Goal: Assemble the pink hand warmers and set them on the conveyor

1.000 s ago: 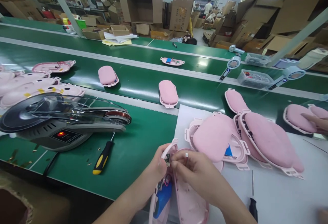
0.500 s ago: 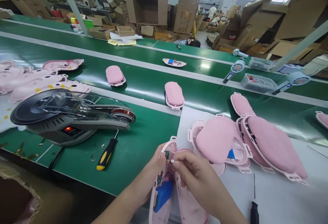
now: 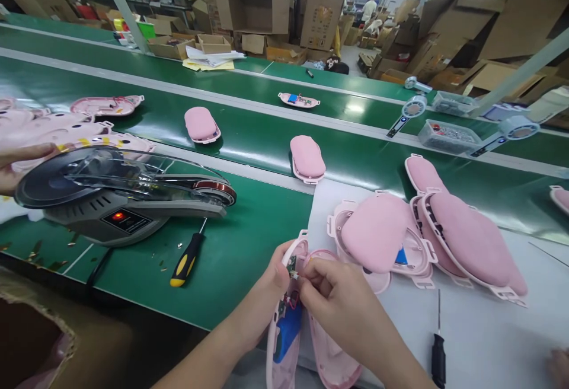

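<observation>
My left hand (image 3: 276,279) clasps the pink shell (image 3: 287,375) and my right hand (image 3: 340,297) pinches the white plug (image 3: 296,276), which I should keep square to the circuit board (image 3: 291,263).

Green bench (image 3: 253,223): grey machine w/ a red light (image 3: 124,214) at L, screwdriver w/ blk & yellow handle (image 3: 184,267) just beside it, gold scraps (image 3: 35,251) (tiny) nr. the front edge. White sheet (image 3: 480,335) covers the R part; on it, a pile of pink padded cases (image 3: 471,241) & a blk-handled screwdriver (image 3: 438,353). Green strip behind (image 3: 253,134) carries two pink cases (image 3: 307,156) mid-view, well apart. Papers (image 3: 211,58) lie on the far green surface (image 3: 288,72).
</observation>
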